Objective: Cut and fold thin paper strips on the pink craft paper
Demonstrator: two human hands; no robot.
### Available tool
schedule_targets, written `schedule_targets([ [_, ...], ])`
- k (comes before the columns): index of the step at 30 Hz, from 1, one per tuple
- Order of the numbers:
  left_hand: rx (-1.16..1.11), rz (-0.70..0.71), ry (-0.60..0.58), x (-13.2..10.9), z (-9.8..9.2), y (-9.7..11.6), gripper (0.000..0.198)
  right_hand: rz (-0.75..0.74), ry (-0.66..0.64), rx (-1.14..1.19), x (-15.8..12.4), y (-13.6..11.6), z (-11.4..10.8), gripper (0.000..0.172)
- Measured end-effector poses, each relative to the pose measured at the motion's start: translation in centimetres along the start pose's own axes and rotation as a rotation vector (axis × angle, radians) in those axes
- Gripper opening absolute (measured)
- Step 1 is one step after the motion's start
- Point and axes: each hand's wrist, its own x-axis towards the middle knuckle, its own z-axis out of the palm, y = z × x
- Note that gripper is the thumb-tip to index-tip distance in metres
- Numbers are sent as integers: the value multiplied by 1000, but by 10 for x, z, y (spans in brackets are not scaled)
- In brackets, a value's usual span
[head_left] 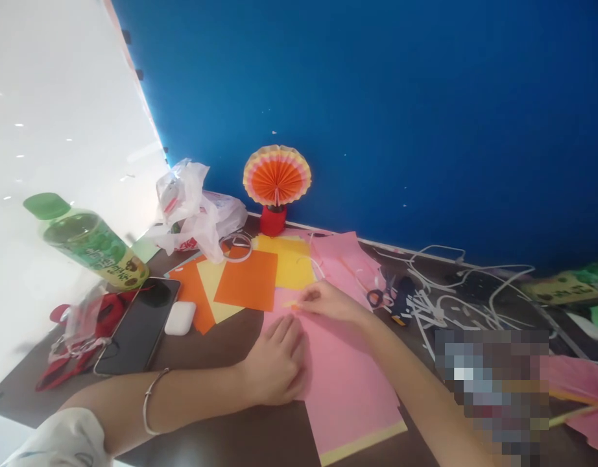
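Note:
My right hand pinches a small strip of yellow and orange paper between thumb and fingertips. Just below it, my left hand rests palm down with loosely bent fingers, touching the large pink paper sheet. No object shows in the left hand; its fingertips are near the strip. A yellow band edges the front of the pink sheet. Orange paper squares and yellow paper lie beyond my hands. Scissors with dark handles lie to the right of the right hand.
A pleated paper fan stands on a red base against the blue wall. At left are a green-capped bottle, a phone, a white earbud case and plastic bags. White cables tangle at right.

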Motion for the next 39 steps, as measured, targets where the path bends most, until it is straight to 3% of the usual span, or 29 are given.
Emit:
schedule_targets([
  [4, 76, -51, 28, 0, 4, 3, 53, -4, -26, -6, 6, 3, -1, 19],
  [9, 121, -32, 54, 0, 6, 8, 47, 44, -58, 2, 11, -3, 2, 23],
  [19, 177, -59, 19, -2, 5, 10, 51, 82, -143, -98, 17, -13, 7, 31],
  [28, 204, -75, 26, -2, 3, 11, 52, 68, -115, -145, 21, -11, 11, 29],
  [34, 200, -78, 15, -3, 4, 11, 53, 72, -19, -163, 19, -12, 18, 25],
  [39, 222, -83, 42, -4, 4, 11, 53, 65, -37, -163, 19, -13, 17, 22],
])
